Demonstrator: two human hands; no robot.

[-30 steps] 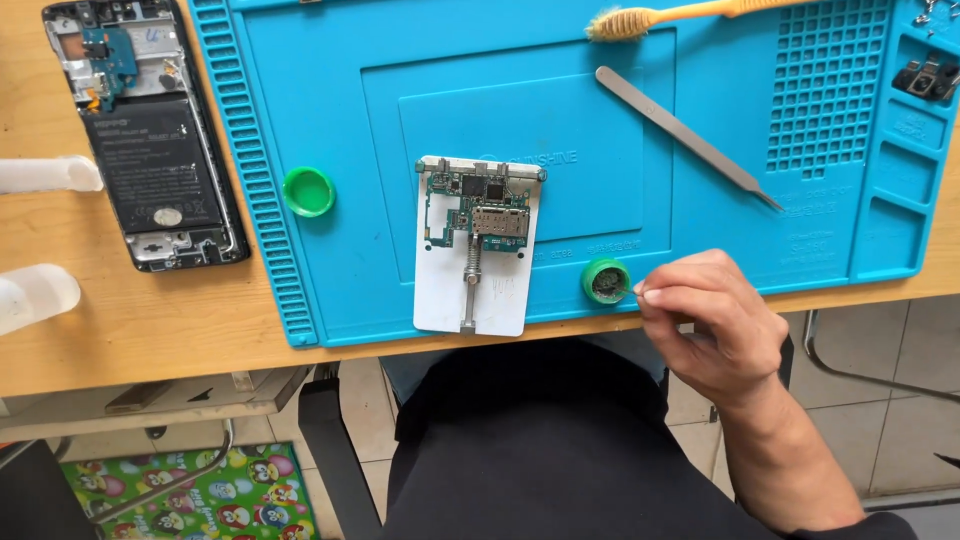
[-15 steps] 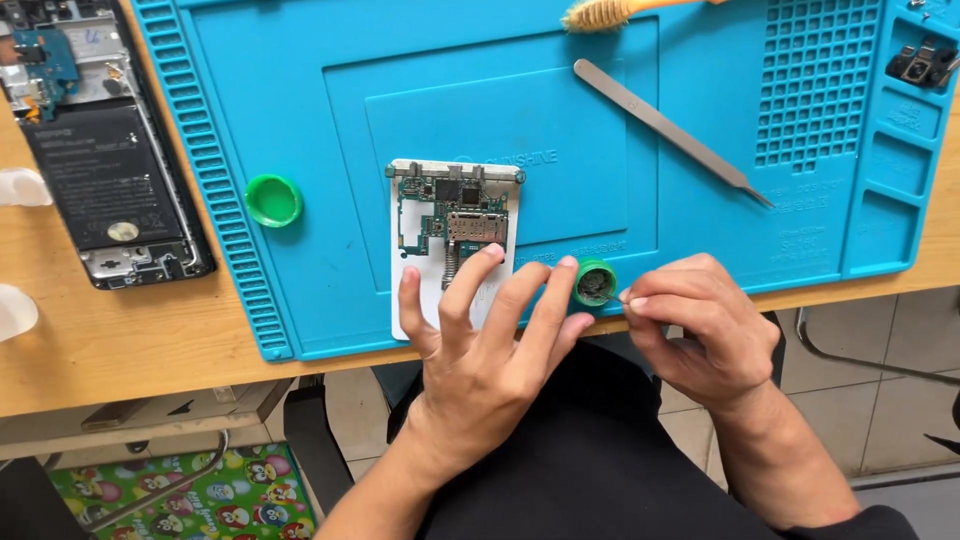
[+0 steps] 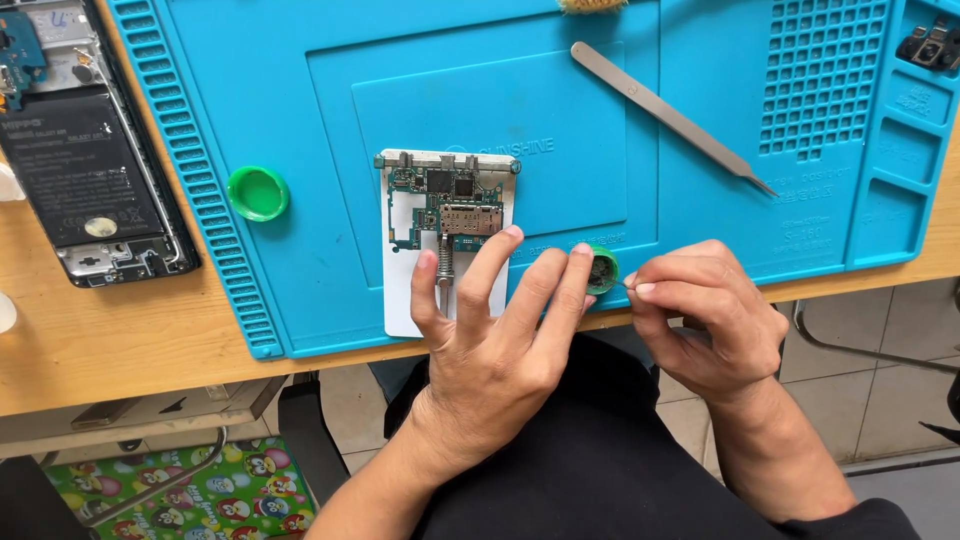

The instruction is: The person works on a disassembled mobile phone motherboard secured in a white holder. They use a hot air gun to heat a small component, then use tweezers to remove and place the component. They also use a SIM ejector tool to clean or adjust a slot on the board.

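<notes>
A green circuit board [image 3: 440, 205] is clamped in a white metal holder [image 3: 400, 300] on the blue work mat [image 3: 300, 150]. My left hand [image 3: 495, 335] lies flat on the holder's lower part, its fingers spread over the spring rod and reaching toward a small green jar [image 3: 603, 270] at the mat's front edge. My right hand [image 3: 705, 315] is just right of the jar, thumb and forefinger pinched on a thin small stick whose tip points at the jar.
A green lid [image 3: 257, 193] lies on the mat's left side. Metal tweezers [image 3: 670, 115] lie diagonally at upper right. An opened phone with its black battery [image 3: 85, 165] rests on the wooden table at left. A small part [image 3: 930, 45] sits in a mat tray.
My left hand came up from below and settled on the holder beside the jar. My right hand stayed by the jar. The view shifted slightly.
</notes>
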